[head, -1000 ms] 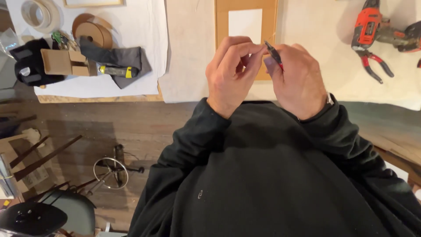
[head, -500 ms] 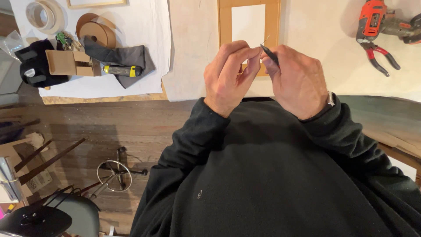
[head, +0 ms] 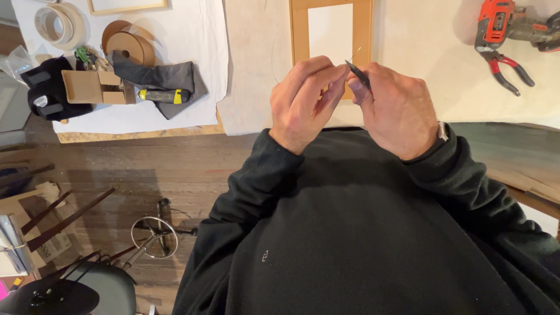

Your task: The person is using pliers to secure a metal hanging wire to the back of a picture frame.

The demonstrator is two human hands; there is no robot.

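While the head camera looks straight down, a person in a black sweatshirt (head: 361,233) holds both hands together above the edge of a paper-covered table (head: 256,70). The right hand (head: 394,108) is closed around a small dark pointed tool (head: 357,74), whose tip sticks up between thumb and forefinger. The left hand (head: 304,96) is curled, its fingertips pinched together just beside the tool's tip; what they pinch is too small to tell, though a thin wire (head: 356,54) shows just above. Behind the hands lies a wooden picture frame (head: 300,29) with a white centre. Far right on the table are an orange power drill (head: 496,20) and red-handled pliers (head: 508,70). To the left lie tape rolls (head: 55,23), a grey cloth (head: 169,76) and a small cardboard box (head: 87,87).
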